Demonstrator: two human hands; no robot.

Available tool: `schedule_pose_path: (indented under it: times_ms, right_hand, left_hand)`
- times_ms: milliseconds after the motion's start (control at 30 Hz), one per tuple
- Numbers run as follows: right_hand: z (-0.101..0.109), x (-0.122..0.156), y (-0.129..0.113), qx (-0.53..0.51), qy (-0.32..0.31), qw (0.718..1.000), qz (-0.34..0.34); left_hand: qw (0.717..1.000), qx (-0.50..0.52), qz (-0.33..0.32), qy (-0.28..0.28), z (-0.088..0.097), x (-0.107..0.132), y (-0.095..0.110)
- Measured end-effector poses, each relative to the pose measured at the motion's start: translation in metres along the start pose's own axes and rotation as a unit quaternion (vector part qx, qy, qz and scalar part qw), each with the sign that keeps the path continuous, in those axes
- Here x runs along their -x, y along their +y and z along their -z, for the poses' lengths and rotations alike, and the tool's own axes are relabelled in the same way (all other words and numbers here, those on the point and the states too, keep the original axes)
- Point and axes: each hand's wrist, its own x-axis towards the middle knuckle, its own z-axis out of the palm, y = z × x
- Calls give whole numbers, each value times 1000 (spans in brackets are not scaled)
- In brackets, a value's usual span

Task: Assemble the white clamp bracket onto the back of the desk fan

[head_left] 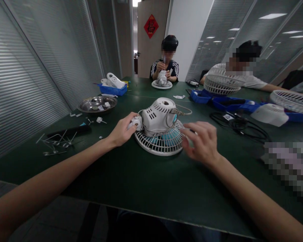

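Observation:
A white fan head lies face down on the green table, its motor housing up and its round grille underneath. Light blue blades show through the grille bars. My left hand is closed on the white neck joint at the housing's left side. A thin cable loops out on the right of the housing. My right hand, slightly blurred, is by the grille's right edge with fingers curled. A small dark piece shows between those fingers; its kind is unclear.
Metal rods and small parts lie at the left, before a steel bowl. A blue tray holds white parts. Black cable and blue bins are at the right. Two people work across the table, one with another fan.

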Motion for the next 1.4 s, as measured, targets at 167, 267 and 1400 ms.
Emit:
schedule_pose_path:
  times_ms: [167,267,1400]
  right_hand:
    - [-22,-43,-52,-59,-159,980,108]
    - [-32,-59,-65,-37,-168,979,110]
    - [-37,-52,-79,-13,-117,992,46]
  left_hand:
    - [1000,12,7,22,-1,3,3]
    - [1000,1,15,24,-1,3,7]
    - [955,-289,-18,-68,24,2,32]
